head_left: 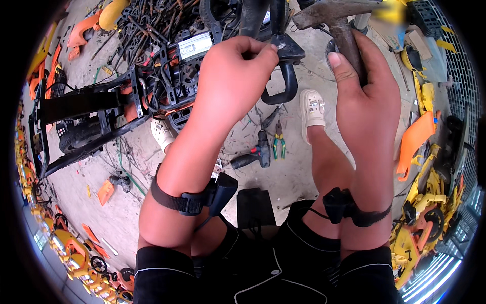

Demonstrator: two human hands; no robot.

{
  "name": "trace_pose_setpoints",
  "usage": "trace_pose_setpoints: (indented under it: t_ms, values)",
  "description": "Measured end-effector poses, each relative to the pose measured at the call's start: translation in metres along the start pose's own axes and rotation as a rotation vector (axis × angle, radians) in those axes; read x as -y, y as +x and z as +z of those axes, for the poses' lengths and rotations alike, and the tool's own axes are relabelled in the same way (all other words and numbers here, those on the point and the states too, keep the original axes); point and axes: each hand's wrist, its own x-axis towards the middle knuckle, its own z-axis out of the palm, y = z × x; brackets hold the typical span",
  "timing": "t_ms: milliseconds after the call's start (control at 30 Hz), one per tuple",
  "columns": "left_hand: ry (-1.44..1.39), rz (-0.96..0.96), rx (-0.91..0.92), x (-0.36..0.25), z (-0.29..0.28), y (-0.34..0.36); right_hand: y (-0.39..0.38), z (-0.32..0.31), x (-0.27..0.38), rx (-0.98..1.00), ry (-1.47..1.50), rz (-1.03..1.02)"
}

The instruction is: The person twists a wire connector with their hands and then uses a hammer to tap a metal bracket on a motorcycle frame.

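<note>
The left hand [230, 76] is curled shut on the black part [284, 61], pinching its flat top with thumb and fingertips; the part hangs just past the fingers, and below the flat top it bends into a smooth, round hook shape like a handle; it looks like hard black plastic or metal, I cannot tell which. Right of the part, the right hand [367, 96] is wrapped tight round the hammer [336, 23]; the thumb lies straight up along the shaft; the hammer head sticks out above the hand, up and right of the part, grey, rough and worn, with a dull metal look. Both wrists wear black straps with small black boxes on them. Under the part, on the dusty grey floor [283, 182], lies a black drill [255, 154], and just beside it are pliers [278, 147] with green and yellow grips. Right of the part and a bit lower is a cream shoe [311, 109] with holes in it, on the person's foot; a second one [162, 134] sits left of the part and lower. Left of the part lies a black frame [91, 114] with orange bits and a small wheel; above that, a heap of thin dark rods and scraps. Far right of the part are orange and yellow plastic pieces [417, 142], smooth and curved.
</note>
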Motion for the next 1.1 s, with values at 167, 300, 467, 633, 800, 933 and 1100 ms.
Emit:
trace_pose_setpoints:
  t_ms: [167, 300, 467, 633, 800, 933, 1100]
  values:
    - [0.261, 0.170, -0.086, -0.002, 0.001, -0.007, 0.002, 0.000, -0.002, -0.007, 0.100, 0.072]
    - [0.373, 0.359, -0.192, 0.006, 0.004, -0.009, 0.001, -0.003, -0.002, 0.030, 0.118, 0.102]
    - [0.439, 0.462, -0.247, 0.007, 0.004, -0.010, 0.000, -0.009, 0.001, 0.100, 0.138, 0.156]
    - [0.255, 0.242, -0.165, 0.002, 0.004, -0.010, -0.003, -0.006, -0.002, 0.072, 0.171, 0.104]
    - [0.271, 0.277, -0.154, 0.005, 0.002, -0.010, -0.006, -0.004, -0.002, 0.093, 0.195, 0.116]
    - [0.378, 0.401, -0.174, 0.006, 0.002, -0.010, -0.004, -0.005, -0.002, 0.098, 0.177, 0.145]
    - [0.521, 0.682, -0.173, 0.009, 0.002, -0.009, -0.003, -0.007, -0.006, 0.066, 0.153, 0.111]
